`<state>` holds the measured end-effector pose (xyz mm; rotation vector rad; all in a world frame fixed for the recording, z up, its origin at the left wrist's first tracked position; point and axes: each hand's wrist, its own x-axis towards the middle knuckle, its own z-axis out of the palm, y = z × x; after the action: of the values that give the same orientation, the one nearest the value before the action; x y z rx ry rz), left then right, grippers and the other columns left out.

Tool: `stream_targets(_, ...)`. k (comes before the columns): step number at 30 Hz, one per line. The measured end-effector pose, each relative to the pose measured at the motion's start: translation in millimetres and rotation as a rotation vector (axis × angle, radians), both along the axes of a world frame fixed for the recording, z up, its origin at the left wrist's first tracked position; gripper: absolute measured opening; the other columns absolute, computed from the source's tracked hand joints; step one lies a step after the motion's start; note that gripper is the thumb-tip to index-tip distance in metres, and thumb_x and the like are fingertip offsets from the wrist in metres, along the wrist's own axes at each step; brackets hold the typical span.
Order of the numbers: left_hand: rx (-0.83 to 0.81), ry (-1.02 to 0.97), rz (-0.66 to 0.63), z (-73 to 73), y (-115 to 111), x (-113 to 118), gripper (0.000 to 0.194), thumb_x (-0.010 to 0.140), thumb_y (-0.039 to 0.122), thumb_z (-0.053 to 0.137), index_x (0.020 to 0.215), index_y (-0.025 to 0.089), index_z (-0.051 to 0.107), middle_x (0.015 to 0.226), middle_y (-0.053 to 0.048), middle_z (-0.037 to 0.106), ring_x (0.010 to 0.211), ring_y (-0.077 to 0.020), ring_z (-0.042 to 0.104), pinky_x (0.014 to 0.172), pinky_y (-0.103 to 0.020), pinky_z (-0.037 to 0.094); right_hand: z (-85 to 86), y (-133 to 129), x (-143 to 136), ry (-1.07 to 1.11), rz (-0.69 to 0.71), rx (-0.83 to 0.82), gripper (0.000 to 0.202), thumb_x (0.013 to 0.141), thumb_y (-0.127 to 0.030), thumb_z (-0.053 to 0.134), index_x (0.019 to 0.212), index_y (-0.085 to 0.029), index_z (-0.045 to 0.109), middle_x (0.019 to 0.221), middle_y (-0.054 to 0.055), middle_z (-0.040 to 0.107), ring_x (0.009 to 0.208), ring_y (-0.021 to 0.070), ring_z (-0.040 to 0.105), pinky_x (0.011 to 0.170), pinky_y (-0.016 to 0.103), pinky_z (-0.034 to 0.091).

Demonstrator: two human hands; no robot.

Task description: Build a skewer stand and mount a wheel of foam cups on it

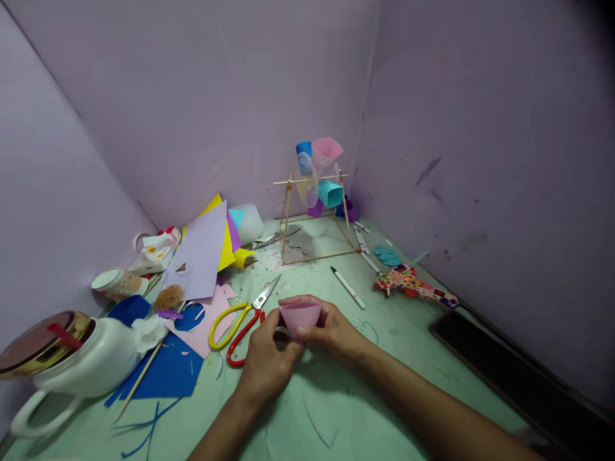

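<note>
A small pink paper cup, its wide opening upward, is held between both hands above the green table. My left hand grips its left side and lower part. On the right side, my right hand pinches it, thumb on the front and fingers behind. Just left of the hands lie scissors with one yellow and one red handle, blades pointing away. Farther back stands a stick frame carrying a wheel with blue, pink, teal and purple paper cups.
Coloured paper sheets, a fallen paper cup and a white teapot crowd the left. At right are a marker, a teal paper piece, a floral glue gun and a dark tray-like object. Walls enclose the back.
</note>
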<state>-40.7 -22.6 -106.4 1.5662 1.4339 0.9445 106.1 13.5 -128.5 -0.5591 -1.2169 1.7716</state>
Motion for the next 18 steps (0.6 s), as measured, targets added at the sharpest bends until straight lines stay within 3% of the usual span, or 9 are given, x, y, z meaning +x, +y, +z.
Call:
stream_targets(5, 0.01, -0.002, 0.063, -0.7, 2, 0, 0.037, 0.073, 0.031, 0.064, 0.105, 0.015, 0.057, 0.096, -0.007, 0.066, 0.083, -0.0223, 0.063, 0.074, -0.033, 0.051, -9.8, 2, -1, -0.097, -0.082, -0.003, 0.05, 0.06, -0.032, 0.081, 0.106, -0.021, 0.066, 0.1, 0.008, 0.067, 0.093, 0.0224, 0.062, 0.087, 0.041, 0.046)
stream_targets(9, 0.052, 0.03, 0.039, -2.9, -1, 3, 0.036, 0.077, 0.028, 0.059, 0.11, 0.017, 0.055, 0.102, -0.007, 0.065, 0.087, -0.0205, 0.063, 0.077, -0.031, 0.05, -13.9, 3, 2, -0.167, -0.144, -0.009, 0.043, 0.062, -0.033, 0.08, 0.101, -0.021, 0.068, 0.097, 0.007, 0.069, 0.091, 0.0236, 0.063, 0.089, 0.043, 0.046)
stream_targets(12, 0.172, 0.406, 0.106, -4.5, -1, 0, 0.042, 0.082, 0.027, 0.052, 0.122, 0.017, 0.048, 0.115, -0.01, 0.061, 0.103, -0.021, 0.057, 0.089, -0.031, 0.045, -12.0, 7, 5, -0.184, -0.294, -0.075, 0.046, 0.06, -0.037, 0.081, 0.102, -0.022, 0.068, 0.098, 0.008, 0.07, 0.089, 0.0242, 0.063, 0.087, 0.043, 0.046)
stream_targets(15, 0.164, 0.799, 0.214, -2.7, 6, -13, 0.036, 0.08, 0.018, 0.048, 0.115, 0.015, 0.053, 0.115, -0.014, 0.058, 0.11, -0.0283, 0.051, 0.095, -0.041, 0.038, -8.3, 11, 9, -0.169, -0.441, -0.168, 0.049, 0.056, -0.041, 0.082, 0.098, -0.021, 0.069, 0.092, 0.007, 0.071, 0.08, 0.0217, 0.063, 0.078, 0.038, 0.049)
stream_targets(18, 0.059, 0.891, 0.254, -0.7, 14, -30, 0.029, 0.07, 0.011, 0.051, 0.098, 0.014, 0.06, 0.101, -0.017, 0.061, 0.099, -0.0323, 0.054, 0.084, -0.045, 0.041, -6.9, 12, 11, -0.198, -0.48, -0.215, 0.05, 0.053, -0.042, 0.083, 0.095, -0.019, 0.07, 0.087, 0.006, 0.071, 0.075, 0.0195, 0.062, 0.07, 0.032, 0.049)
